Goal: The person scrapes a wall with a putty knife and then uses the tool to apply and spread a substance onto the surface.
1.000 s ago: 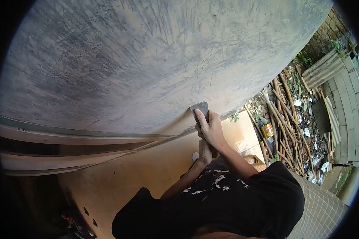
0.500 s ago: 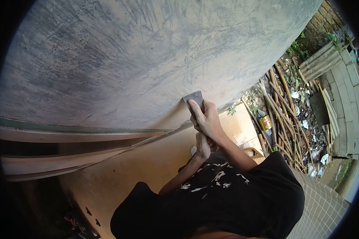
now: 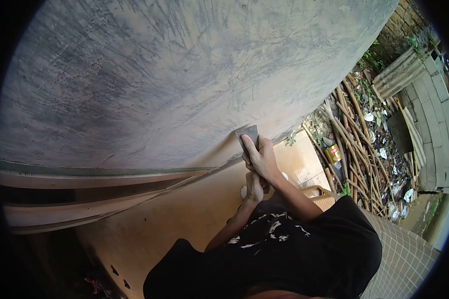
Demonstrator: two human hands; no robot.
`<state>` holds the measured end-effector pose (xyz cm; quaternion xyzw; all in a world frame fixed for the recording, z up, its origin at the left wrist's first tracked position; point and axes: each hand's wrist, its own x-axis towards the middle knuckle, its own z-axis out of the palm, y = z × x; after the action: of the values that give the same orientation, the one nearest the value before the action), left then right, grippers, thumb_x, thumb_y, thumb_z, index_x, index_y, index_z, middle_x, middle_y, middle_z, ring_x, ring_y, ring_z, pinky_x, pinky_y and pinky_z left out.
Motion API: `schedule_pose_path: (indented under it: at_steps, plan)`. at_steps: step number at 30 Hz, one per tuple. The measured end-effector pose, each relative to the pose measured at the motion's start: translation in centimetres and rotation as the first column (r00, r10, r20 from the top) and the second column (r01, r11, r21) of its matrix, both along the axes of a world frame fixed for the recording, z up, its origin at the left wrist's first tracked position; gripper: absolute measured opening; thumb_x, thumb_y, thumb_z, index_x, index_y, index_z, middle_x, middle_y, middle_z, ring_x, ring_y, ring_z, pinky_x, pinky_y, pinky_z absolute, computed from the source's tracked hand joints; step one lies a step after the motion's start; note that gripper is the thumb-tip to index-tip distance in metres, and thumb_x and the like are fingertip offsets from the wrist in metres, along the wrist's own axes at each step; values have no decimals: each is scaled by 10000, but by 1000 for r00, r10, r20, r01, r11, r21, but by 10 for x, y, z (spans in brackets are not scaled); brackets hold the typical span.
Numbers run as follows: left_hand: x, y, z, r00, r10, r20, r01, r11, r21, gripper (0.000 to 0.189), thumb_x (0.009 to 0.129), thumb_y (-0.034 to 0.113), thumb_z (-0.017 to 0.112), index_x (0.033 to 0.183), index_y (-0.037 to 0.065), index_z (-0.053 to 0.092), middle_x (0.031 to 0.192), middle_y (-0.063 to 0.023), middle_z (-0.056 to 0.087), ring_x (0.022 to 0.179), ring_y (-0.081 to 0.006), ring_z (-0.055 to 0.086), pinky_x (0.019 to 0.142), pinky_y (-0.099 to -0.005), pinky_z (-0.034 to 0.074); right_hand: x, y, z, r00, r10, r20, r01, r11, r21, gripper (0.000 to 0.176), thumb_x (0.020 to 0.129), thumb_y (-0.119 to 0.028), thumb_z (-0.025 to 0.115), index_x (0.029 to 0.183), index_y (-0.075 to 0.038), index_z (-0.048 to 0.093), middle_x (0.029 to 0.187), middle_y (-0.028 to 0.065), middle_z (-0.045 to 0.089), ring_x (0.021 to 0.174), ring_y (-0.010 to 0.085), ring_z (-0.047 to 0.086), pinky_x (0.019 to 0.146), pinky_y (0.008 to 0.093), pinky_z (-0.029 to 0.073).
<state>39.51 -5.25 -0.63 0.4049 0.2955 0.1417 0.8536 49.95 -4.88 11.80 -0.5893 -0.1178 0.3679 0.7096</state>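
A flat metal scraper lies with its blade pressed against a large grey, scratched plaster wall, near the wall's lower edge. My right hand grips the scraper just behind the blade, with a finger laid along it. My left hand sits right below, closed around the scraper's handle, which is mostly hidden. Both forearms reach up from my black printed shirt.
Under the grey wall run pale moulded ledges and an orange-brown surface. To the right lie a heap of bamboo poles, a can, litter, corrugated sheets and stone slabs. A tiled surface shows at lower right.
The scraper and both hands slid up and left along the wall half a second ago, then came back down to about where they were a second ago.
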Motion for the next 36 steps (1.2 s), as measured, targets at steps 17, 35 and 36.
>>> schedule_pose_path:
  at_steps: [17, 35, 36]
  plan:
    - [39, 15, 69, 991, -16, 132, -25, 953, 303, 522, 981, 440, 338, 592, 98, 403, 449, 49, 334, 335, -58, 317, 313, -234, 219, 20, 0, 52, 990, -75, 120, 57, 988, 143, 353, 935, -301, 558, 732, -25, 474, 506, -19, 444, 407, 47, 395, 356, 229, 288]
    - [24, -11, 9, 998, -58, -11, 59, 995, 81, 478, 941, 551, 319, 811, 127, 496, 579, 34, 437, 411, -91, 407, 337, -247, 304, 26, -15, 7, 989, -36, 146, 46, 997, -65, 410, 926, -305, 571, 660, -2, 497, 491, 14, 474, 396, 72, 428, 355, 255, 321]
    - [26, -9, 11, 998, -56, -8, 56, 995, 88, 478, 941, 551, 319, 811, 127, 496, 579, 34, 437, 411, -91, 407, 337, -247, 304, 27, -16, 13, 994, -11, 109, 20, 997, -79, 429, 925, -318, 569, 643, -5, 489, 488, 15, 472, 390, 79, 430, 350, 260, 316]
